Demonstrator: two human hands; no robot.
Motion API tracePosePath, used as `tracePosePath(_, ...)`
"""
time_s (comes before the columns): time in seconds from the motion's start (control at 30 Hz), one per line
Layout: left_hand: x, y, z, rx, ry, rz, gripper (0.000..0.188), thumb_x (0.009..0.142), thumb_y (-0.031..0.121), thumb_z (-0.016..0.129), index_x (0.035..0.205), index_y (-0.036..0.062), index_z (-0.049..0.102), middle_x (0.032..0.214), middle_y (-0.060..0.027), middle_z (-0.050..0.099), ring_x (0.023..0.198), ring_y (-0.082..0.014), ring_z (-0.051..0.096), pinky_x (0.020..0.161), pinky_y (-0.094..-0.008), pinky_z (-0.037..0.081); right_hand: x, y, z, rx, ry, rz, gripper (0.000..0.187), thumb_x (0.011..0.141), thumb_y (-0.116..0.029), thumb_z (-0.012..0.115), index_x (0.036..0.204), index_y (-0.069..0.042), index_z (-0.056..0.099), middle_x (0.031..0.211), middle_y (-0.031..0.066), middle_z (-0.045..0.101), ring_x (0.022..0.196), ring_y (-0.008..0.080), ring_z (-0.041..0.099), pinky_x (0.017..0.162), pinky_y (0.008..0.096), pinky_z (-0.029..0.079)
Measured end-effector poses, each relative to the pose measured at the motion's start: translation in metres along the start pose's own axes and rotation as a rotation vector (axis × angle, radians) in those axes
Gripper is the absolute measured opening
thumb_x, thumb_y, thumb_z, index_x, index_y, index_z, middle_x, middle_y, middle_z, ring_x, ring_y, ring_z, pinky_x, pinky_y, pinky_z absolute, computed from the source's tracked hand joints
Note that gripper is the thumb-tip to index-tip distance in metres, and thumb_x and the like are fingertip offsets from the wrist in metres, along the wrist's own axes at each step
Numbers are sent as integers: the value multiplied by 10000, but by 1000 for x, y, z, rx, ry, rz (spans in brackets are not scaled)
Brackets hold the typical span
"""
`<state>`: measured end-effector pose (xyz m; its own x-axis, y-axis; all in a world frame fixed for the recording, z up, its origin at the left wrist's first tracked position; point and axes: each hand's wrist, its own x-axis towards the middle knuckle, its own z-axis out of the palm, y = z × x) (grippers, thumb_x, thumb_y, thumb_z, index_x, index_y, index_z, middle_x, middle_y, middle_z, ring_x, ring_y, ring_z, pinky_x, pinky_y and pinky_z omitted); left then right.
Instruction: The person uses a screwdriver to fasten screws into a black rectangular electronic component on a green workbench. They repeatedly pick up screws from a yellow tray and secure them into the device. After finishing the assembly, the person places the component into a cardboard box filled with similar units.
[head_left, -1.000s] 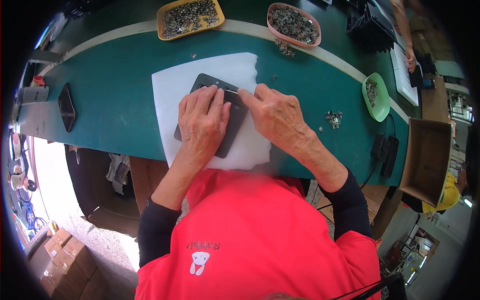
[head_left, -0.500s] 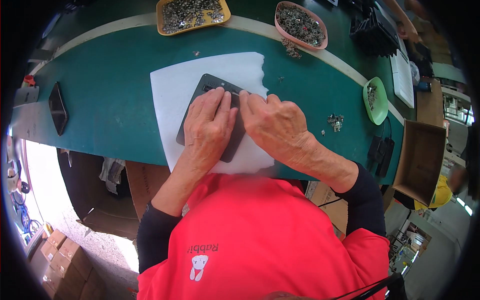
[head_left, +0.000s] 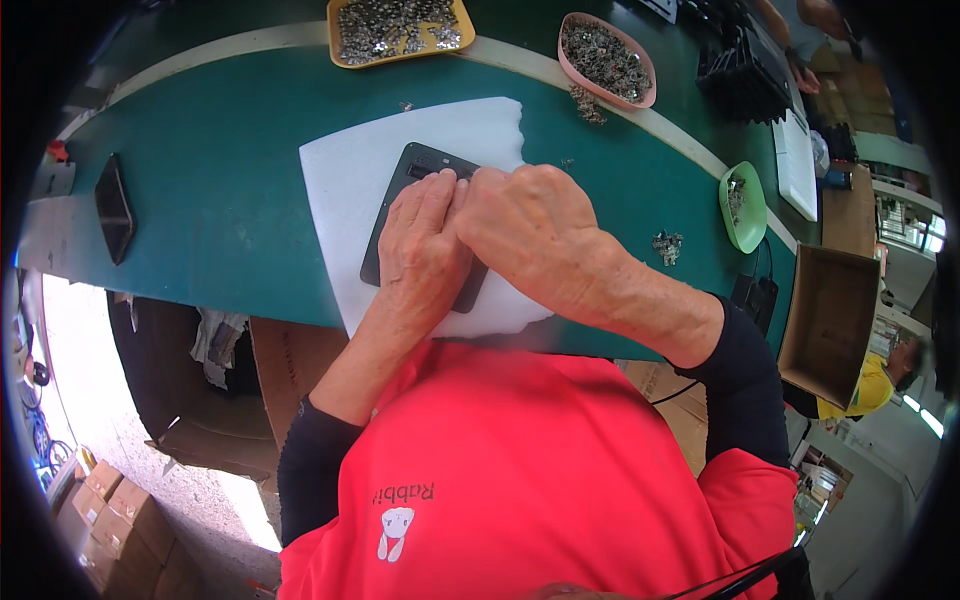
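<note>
A dark grey flat panel (head_left: 400, 200) with rounded corners and a slot near its far end lies at a slant on a white foam sheet (head_left: 335, 200). My left hand (head_left: 425, 240) rests across the panel, its fingers stretched out and the tips beside the slot. Over the panel's far right part, my right hand (head_left: 530, 215) is closed, fingers curled in and knuckles raised. Its thumb side meets my left fingertips. Whatever the right fingers pinch is hidden behind the hand.
Small metal parts fill a yellow tray (head_left: 466, 30), a pink bowl (head_left: 652, 85) and a green bowl (head_left: 752, 225). A loose metal pile (head_left: 667, 247) lies right of my right forearm. A dark flat plate (head_left: 115, 210) is at left; an open cardboard box (head_left: 830, 320) stands right.
My right hand has shifted left and turned over, closing up against my left fingertips. The left hand has barely moved on the panel. The whole view has shifted slightly.
</note>
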<state>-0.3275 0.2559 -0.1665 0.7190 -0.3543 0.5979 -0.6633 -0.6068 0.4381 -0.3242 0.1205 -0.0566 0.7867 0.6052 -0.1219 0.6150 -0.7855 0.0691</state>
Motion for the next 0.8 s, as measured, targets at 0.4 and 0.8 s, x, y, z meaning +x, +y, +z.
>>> tracePosePath(0.4, -2, 3, -20, 107, 31, -58, 370, 782, 76, 713, 1133, -20, 641, 1162, -138, 612, 1142, -356, 554, 980, -440, 447, -8, 24, 17, 159, 226, 138, 173, 810, -71, 580, 968, -64, 650, 823, 145, 649, 690, 329, 672, 639, 428, 547)
tracePosePath(0.8, -15, -3, -24, 163, -105, -381, 672, 756, 267, 771, 1305, -25, 516, 1190, -174, 497, 1121, -335, 447, 948, -440, 350, -1, 10, 53, 111, 299, 99, 399, 810, -114, 607, 1204, -51, 624, 822, 108, 625, 626, 249, 672, 506, 349, 525)
